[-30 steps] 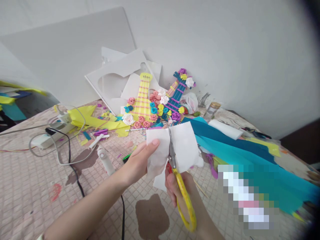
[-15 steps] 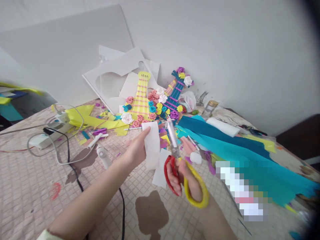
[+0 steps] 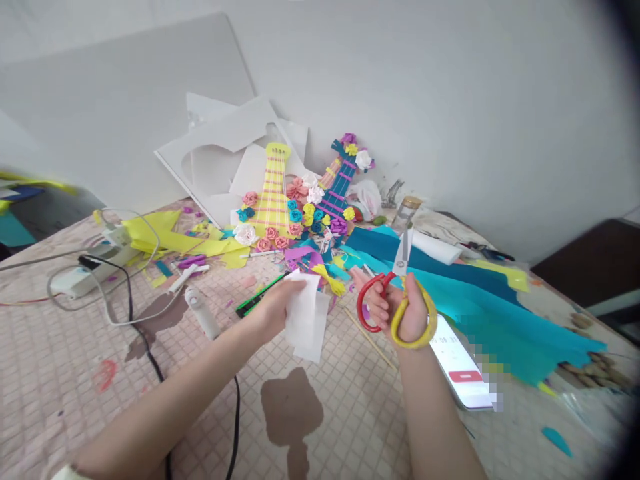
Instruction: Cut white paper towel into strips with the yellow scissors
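Note:
Between the thumb and fingers of my left hand [image 3: 277, 310] is a white strip of paper [image 3: 301, 313]; a second white piece shows behind its lower end. My right hand [image 3: 407, 313] grips a pair of scissors [image 3: 401, 260] with one red and one yellow handle loop. The blades point up and away from me, nearly together, apart from the paper. A green and black box cutter [image 3: 260, 297] lies just beyond my left hand. Under my right wrist a lit phone [image 3: 463, 373] rests on the table.
Yellow [image 3: 273, 193] and blue [image 3: 341, 183] paper guitars with paper flowers lean at the back. Teal crepe paper [image 3: 450, 293] spreads across the right. A power strip [image 3: 83, 273] with cables and a white glue gun [image 3: 201, 313] lie left. A glass jar [image 3: 407, 210] stands behind.
My right hand has moved right with the scissors, away from the paper. My left hand has lowered slightly with the strip. The box cutter now shows.

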`<state>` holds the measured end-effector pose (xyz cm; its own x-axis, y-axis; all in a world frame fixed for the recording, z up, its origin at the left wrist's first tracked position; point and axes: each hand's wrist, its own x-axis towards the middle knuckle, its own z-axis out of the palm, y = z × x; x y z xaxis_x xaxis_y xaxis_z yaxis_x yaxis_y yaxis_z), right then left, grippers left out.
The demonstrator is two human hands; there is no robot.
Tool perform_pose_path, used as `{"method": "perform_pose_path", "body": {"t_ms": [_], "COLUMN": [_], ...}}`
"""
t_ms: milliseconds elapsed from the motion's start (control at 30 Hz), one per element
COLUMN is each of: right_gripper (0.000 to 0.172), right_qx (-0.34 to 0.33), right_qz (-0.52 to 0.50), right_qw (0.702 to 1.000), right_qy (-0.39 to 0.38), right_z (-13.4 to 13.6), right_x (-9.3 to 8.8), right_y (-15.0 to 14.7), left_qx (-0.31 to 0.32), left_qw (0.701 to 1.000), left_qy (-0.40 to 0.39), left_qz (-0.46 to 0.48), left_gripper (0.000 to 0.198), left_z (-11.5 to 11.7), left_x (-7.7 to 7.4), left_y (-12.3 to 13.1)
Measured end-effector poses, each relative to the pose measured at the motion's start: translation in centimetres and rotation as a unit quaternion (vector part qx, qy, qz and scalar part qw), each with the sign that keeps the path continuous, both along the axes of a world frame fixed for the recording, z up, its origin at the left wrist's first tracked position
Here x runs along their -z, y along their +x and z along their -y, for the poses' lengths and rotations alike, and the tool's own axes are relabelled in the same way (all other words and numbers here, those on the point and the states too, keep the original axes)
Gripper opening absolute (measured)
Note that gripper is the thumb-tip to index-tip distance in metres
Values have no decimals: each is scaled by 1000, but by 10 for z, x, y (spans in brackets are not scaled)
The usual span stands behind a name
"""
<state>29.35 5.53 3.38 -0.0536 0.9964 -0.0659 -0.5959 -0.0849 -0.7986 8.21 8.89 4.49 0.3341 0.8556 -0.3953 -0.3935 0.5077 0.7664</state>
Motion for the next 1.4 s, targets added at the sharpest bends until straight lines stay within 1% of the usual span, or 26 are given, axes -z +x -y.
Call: {"method": "perform_pose_path", "body": {"t_ms": [67,133,167,267,333,400,433,467,533,600,667,700,733,767,833,867,900,933,1000,1033,1067,1100,1133,1200,1300,1400], "right_gripper": [50,49,49,50,49,49,49,49,49,48,48,48,48,48,48,48,49,50,50,50,50,50,50,51,51,50], "right_qx": [-1,-8,-13,-19,-20,-27,-30,-33,-32,-28,-26,-27,-29,-30,-31,-31,-31,-31,-33,-33,-31,-29,-28,-26,-21,-18], "right_qz": [-6,-13,-18,-32,-37,-35,-34,-33,-34,-38,-40,-40,-40,-41,-45,-46,-45,-45,-42,-43,-43,-44,-45,-48,-53,-41], "right_qw": [1000,1000,1000,999,999,999,999,999,999,999,999,999,999,998,998,998,998,998,998,998,998,998,998,998,998,999], "right_qy": [-6,-7,-7,-6,-4,-2,-1,0,5,11,17,19,21,22,20,18,15,13,11,13,15,17,17,14,7,6], "right_z": [0,1,1,2,1,1,2,2,3,3,2,2,1,-1,-3,-4,-4,-5,-5,-5,-4,-4,-4,-4,-5,-7], "right_x": [-1,-2,-2,0,1,1,0,0,-1,-2,0,1,2,4,6,7,8,8,9,9,9,9,9,9,9,9], "right_y": [-1,-4,-5,-7,-7,-6,-6,-6,-6,-6,-6,-6,-5,-4,-3,-2,-1,-1,0,0,0,0,0,0,-1,0], "left_qx": [39,119,137,135,113,88,80,79,101,150,204,222,237,243,230,214,192,169,140,150,162,166,165,176,178,168], "left_qw": [999,990,984,972,961,926,891,838,711,600,506,472,449,437,445,464,502,556,693,763,822,861,881,884,839,810], "left_qy": [26,59,82,135,188,281,347,422,549,615,646,652,652,649,642,636,624,598,511,460,407,359,327,305,334,363], "left_qz": [-20,-57,-83,-135,-171,-236,-282,-337,-427,-489,-533,-551,-563,-574,-580,-578,-568,-552,-489,-428,-364,-319,-299,-306,-390,-429], "left_gripper": [9,17,19,18,20,24,26,29,39,51,49,42,34,29,27,25,23,21,23,25,26,26,27,28,24,17], "left_z": [15,27,31,35,32,27,23,19,8,-6,-21,-27,-32,-36,-37,-34,-29,-23,-6,3,11,18,24,32,34,31], "left_x": [13,28,36,51,53,49,47,44,39,36,34,32,29,26,15,9,2,-5,-15,-16,-16,-12,-6,13,45,66], "left_y": [4,8,9,12,9,4,0,-4,-10,-14,-16,-16,-17,-18,-20,-22,-24,-25,-25,-23,-21,-18,-14,-6,2,4]}}
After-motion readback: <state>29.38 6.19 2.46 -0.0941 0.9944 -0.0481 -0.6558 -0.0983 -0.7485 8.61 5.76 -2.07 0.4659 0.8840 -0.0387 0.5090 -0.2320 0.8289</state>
